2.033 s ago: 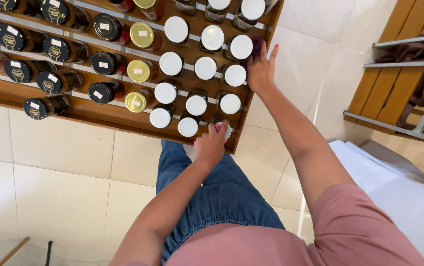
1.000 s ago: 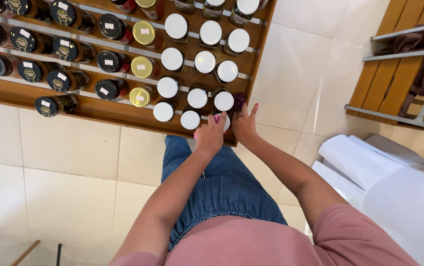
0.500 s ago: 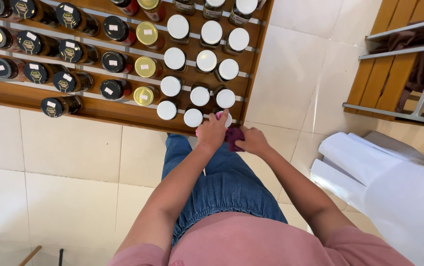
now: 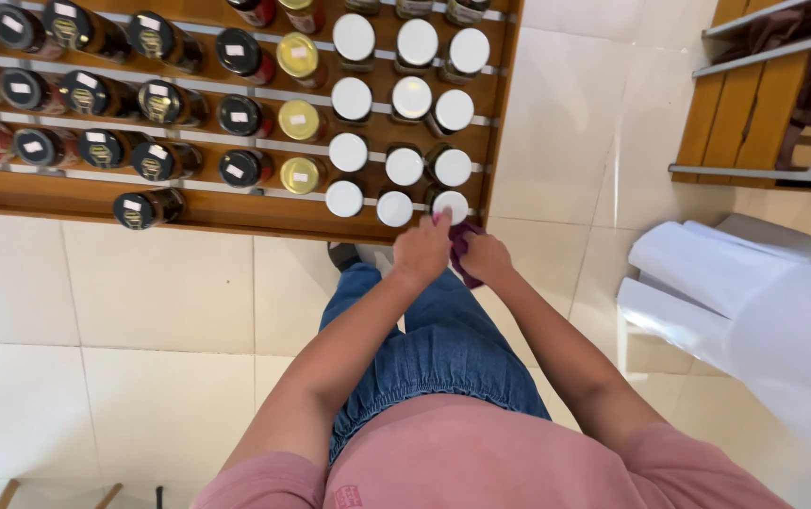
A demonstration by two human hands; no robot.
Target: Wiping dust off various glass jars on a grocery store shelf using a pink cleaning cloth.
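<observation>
Head cam, looking straight down. Wooden shelf unit (image 4: 236, 219) with rows of jars, seen lids-on: black-lidded jars (image 4: 146, 208) on the left, gold-lidded jars (image 4: 299, 174) in the middle col., white-lidded jars (image 4: 404, 166) on the right.

Both hands meet at the lowest row, right end of the shelf, over the white-lidded jar at the corner (image 4: 452, 205).
- Left hand (image 4: 422, 249): fingers curled, fingertips at or touching that jar's lid/side. Grip looks partly closed around the jar, but the jar body is hidden by the hand, so we cannot tell if it is truly clasped.
- Right hand (image 4: 486, 258): closed around a dark purple cloth (image 4: 463, 247), bunched and pressed just beside the same jar, between the two hands.

Progress, as we judge it: work looks like wiping jars w/ the cloth, and this corner jar is the one in hand now. It sits in its slot on the shelf, not lifted out. Nothing on the lids shows which jars are already wiped, so done vs. left cannot be counted from this view. The hands stand at the last position of the bottom row.

Surroundings: pale tiled floor (image 4: 141, 311), white bags (image 4: 754, 302) at right, wooden rack w/ metal rails (image 4: 764, 113) upper right.
</observation>
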